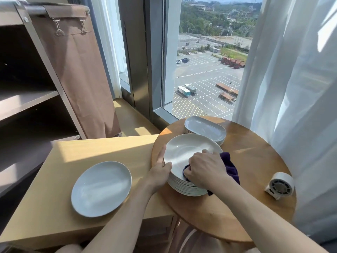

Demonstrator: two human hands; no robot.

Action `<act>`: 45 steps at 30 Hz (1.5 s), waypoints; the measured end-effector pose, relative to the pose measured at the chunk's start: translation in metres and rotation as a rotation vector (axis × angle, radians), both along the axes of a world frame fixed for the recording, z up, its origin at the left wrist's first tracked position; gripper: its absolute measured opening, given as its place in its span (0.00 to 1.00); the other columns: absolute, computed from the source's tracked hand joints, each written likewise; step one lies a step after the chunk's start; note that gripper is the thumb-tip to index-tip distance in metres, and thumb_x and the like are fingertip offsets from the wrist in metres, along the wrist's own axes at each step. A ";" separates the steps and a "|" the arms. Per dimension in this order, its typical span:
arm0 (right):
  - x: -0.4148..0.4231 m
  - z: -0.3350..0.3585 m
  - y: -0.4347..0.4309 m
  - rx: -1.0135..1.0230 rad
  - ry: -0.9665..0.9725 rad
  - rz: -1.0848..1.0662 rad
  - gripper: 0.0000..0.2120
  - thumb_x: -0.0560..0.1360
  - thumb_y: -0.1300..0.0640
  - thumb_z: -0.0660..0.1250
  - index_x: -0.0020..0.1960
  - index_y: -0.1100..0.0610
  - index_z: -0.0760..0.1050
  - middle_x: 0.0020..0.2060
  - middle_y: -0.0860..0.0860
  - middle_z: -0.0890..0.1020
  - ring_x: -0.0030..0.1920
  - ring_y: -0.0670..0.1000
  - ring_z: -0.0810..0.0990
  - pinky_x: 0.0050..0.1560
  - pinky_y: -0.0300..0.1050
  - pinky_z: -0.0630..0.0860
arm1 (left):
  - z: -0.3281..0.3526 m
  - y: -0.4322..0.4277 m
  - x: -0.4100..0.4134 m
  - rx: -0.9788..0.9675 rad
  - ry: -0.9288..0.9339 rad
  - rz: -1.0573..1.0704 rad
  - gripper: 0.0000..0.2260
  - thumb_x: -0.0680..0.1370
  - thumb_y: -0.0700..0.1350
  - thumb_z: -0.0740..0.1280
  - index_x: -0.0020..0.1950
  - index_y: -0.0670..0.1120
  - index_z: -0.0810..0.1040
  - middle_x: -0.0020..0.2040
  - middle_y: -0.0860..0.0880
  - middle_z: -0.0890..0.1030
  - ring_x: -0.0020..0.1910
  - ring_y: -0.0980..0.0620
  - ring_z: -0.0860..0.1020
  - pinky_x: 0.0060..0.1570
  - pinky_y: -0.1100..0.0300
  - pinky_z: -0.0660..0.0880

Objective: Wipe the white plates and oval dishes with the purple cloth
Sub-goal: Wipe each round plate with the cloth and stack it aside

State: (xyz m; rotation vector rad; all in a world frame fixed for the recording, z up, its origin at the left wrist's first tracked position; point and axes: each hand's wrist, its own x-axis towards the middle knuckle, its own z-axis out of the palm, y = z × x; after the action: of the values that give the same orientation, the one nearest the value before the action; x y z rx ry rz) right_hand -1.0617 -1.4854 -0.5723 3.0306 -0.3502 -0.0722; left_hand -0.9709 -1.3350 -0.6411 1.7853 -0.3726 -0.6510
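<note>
A stack of several white round plates point(184, 152) stands on the round wooden table point(255, 161). My left hand point(161, 170) grips the left rim of the top plate, thumb on its upper face. My right hand point(204, 169) clutches the purple cloth point(230, 167) and presses it onto the near part of the top plate. Behind the round plates sits a stack of white oval dishes point(205, 129). A single white plate point(101, 189) lies apart on the light rectangular table point(54, 207) to the left.
A small white fan-like device point(280, 185) sits on the round table's right side. A brown-covered cart with dark shelves point(45, 88) stands at the left. White curtains point(291, 88) hang at the right beside the window.
</note>
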 end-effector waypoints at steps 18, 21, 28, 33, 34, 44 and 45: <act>0.063 -0.036 -0.033 -0.168 -0.182 -0.060 0.17 0.82 0.51 0.54 0.60 0.60 0.76 0.56 0.59 0.79 0.52 0.62 0.78 0.51 0.55 0.67 | -0.008 -0.005 0.005 -0.028 0.026 0.028 0.28 0.86 0.49 0.57 0.82 0.65 0.48 0.74 0.49 0.72 0.70 0.44 0.73 0.74 0.43 0.67; 0.059 -0.034 -0.026 -0.098 -0.150 -0.036 0.22 0.81 0.45 0.51 0.62 0.56 0.76 0.60 0.58 0.79 0.56 0.63 0.78 0.57 0.56 0.70 | -0.006 -0.006 0.005 -0.036 0.037 0.030 0.28 0.86 0.49 0.57 0.82 0.65 0.48 0.74 0.49 0.73 0.71 0.44 0.72 0.74 0.42 0.67; 0.044 -0.016 -0.005 0.101 -0.050 0.078 0.21 0.77 0.41 0.58 0.65 0.48 0.75 0.61 0.52 0.77 0.59 0.58 0.74 0.57 0.55 0.69 | -0.006 -0.005 0.005 -0.021 0.000 0.005 0.28 0.86 0.48 0.56 0.83 0.62 0.47 0.79 0.49 0.66 0.76 0.46 0.67 0.76 0.44 0.64; 0.022 -0.001 0.004 0.217 0.081 0.127 0.18 0.78 0.41 0.60 0.61 0.50 0.75 0.55 0.53 0.75 0.58 0.58 0.73 0.59 0.54 0.71 | -0.003 -0.003 0.001 0.022 -0.095 0.021 0.27 0.86 0.49 0.57 0.83 0.60 0.50 0.77 0.54 0.66 0.72 0.54 0.66 0.74 0.58 0.61; 0.018 0.002 0.004 0.226 0.102 0.123 0.18 0.78 0.41 0.61 0.61 0.49 0.75 0.55 0.53 0.74 0.58 0.57 0.73 0.58 0.54 0.71 | -0.002 -0.002 0.000 0.029 -0.104 0.024 0.27 0.86 0.50 0.57 0.83 0.61 0.51 0.76 0.55 0.66 0.70 0.55 0.66 0.71 0.60 0.61; -0.002 0.009 -0.017 0.136 0.103 -0.055 0.16 0.74 0.45 0.62 0.60 0.45 0.73 0.54 0.50 0.72 0.57 0.57 0.73 0.60 0.56 0.70 | 0.003 -0.002 0.001 0.048 -0.076 0.048 0.29 0.84 0.47 0.58 0.82 0.61 0.53 0.69 0.56 0.71 0.65 0.53 0.71 0.64 0.60 0.67; -0.001 0.007 -0.017 0.138 0.086 -0.063 0.16 0.74 0.46 0.62 0.61 0.46 0.73 0.55 0.50 0.73 0.58 0.57 0.74 0.60 0.56 0.70 | 0.003 -0.002 0.001 0.046 -0.073 0.052 0.29 0.84 0.47 0.59 0.82 0.62 0.53 0.69 0.57 0.70 0.65 0.54 0.71 0.63 0.60 0.67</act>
State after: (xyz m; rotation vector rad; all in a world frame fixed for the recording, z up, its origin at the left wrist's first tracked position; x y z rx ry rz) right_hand -1.0630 -1.5021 -0.5655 3.1385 -0.4510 -0.2406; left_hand -0.9701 -1.3373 -0.6382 1.8605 -0.3622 -0.5628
